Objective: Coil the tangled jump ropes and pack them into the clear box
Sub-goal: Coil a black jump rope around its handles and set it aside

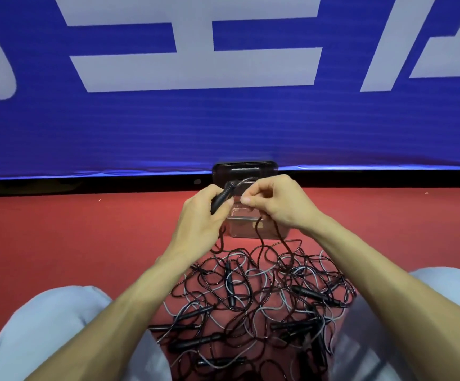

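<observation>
A tangle of thin black and grey jump ropes [253,301] with black handles lies on the red floor between my knees. My left hand [201,215] grips one black handle [219,200], raised above the pile. My right hand [273,204] pinches the thin cord that leaves that handle; the cord hangs down from it into the tangle. Behind both hands stands the clear box [246,171], largely hidden by them, its lower wall showing under my right wrist.
A blue banner [223,119] with large white shapes rises just behind the box. My knees in light grey trousers [58,325] flank the rope pile on both sides. Red floor [72,229] stretches left and right.
</observation>
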